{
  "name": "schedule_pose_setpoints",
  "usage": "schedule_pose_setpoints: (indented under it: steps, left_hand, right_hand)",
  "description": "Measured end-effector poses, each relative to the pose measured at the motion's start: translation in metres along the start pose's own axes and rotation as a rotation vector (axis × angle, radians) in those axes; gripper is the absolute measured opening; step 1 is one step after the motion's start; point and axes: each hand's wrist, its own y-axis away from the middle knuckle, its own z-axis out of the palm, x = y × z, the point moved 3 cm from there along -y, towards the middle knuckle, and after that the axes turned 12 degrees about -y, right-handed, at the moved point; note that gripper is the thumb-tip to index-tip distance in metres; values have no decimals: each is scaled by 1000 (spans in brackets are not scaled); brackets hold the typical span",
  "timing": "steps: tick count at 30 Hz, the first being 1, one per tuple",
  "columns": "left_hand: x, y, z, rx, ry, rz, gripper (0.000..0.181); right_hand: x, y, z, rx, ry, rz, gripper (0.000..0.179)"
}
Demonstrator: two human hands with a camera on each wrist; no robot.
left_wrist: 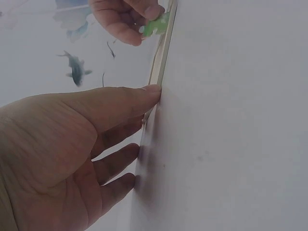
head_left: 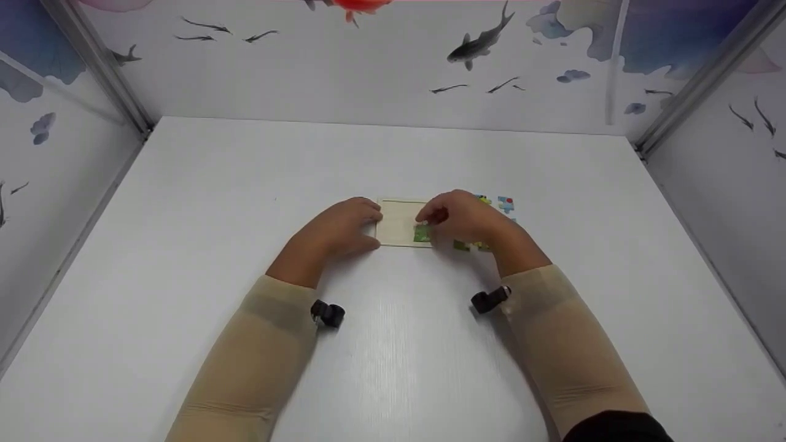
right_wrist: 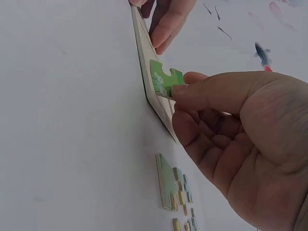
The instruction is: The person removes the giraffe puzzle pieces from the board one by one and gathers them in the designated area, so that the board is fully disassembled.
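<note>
A shallow wooden puzzle tray (head_left: 395, 222) lies on the white table in the middle of the head view. At its left end my left hand (head_left: 344, 226) holds it, thumb at the near corner and fingertips toward the far one. My right hand (head_left: 470, 218) pinches a green jigsaw piece (right_wrist: 159, 83) between thumb and forefinger over the tray. The piece is tilted in the right wrist view, with a notch in its edge and pale flower shapes printed on it. The right hand hides the tray's right end in the head view.
Several loose jigsaw pieces (head_left: 506, 204) lie right of the tray, partly hidden by the right hand; a green one (right_wrist: 166, 183) is nearest in the right wrist view. White panels (head_left: 368, 73) with painted fish border the table (head_left: 393, 368) at the back and sides.
</note>
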Motion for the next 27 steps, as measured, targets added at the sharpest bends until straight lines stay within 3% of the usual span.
schedule_pose_setpoints:
  steps: [5,10,19,27]
  left_hand:
    - [0,1,0,-2,2,5,57]
    - [-1,2,-1,0,3,15,58]
    - [-1,0,-1,4,26,14,59]
    - [-1,0,-1,-6,38,-5,60]
  right_hand:
    - [0,4,-5,-3,-2,0,24]
    - [10,13,-28,17,-77,-9,23]
    - [51,43,-82,47,-104,112,26]
    - [87,59,-103,27,-131,156,36]
